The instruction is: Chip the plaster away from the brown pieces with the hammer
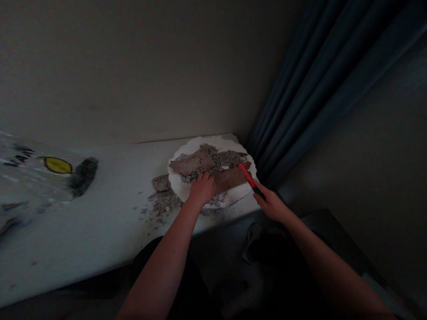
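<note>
My left hand (202, 188) is at the left end of a flat brown slab (230, 178), its fingers bent over and gripping it. In my right hand (271, 204) is a tool with a red and black handle (247, 176); its dark head is over the slab's far right end and too dim to name. Under the slab lies a round white mat with a scalloped edge (178, 189). Behind my left hand, a rough brown piece (191, 163) rests on the mat, beside a grey, bumpy-textured piece (230, 158).
Crumbs and a rough chunk (161, 183) lie left of the mat on the white table (113, 222). A clear plastic bag with a yellow print (57, 165) is farther left. Blue curtains (300, 84) hang at the right, close to the table's end.
</note>
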### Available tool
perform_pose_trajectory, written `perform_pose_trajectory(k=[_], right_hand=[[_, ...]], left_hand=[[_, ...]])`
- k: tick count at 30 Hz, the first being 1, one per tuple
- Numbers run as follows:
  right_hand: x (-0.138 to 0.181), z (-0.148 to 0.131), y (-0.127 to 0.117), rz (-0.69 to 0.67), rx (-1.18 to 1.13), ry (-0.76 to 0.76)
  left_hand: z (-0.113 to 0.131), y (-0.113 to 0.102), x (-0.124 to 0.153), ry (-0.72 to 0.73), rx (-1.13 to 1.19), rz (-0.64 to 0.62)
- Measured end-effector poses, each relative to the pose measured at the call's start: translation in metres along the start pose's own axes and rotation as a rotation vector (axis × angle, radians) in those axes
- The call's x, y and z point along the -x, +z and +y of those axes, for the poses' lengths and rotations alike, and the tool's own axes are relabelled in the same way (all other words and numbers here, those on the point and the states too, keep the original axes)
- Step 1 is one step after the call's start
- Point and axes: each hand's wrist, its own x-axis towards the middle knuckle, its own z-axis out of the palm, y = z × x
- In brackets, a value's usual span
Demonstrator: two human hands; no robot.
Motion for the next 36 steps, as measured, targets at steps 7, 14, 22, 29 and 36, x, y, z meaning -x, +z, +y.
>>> perform_pose_trajectory(k=[7, 14, 22, 29, 36], right_hand=[[-0.001, -0.014, 0.027, -0.116, 0.003, -0.050], [0.001, -0.020, 0.034, -0.102, 0.034, -0.021], [-0.018, -0.010, 0.026, 0.087, -0.001, -0.075], [-0.064, 0.005, -0.010, 0.033, 0.514, 0.205], [-0.102, 0.003, -0.008, -0.097, 0.911, 0.332]], left_hand=[[-0.005, -0.003, -0.004, -0.042, 0.056, 0.005], [-0.007, -0.001, -0.007, -0.083, 0.075, 0.003], [-0.003, -0.003, -0.001, -0.042, 0.085, 0.023], [0.018, 0.006, 0.000, 0.099, 0.166, 0.055], [0.019, 0.008, 0.006, 0.439, 0.414, 0.238]])
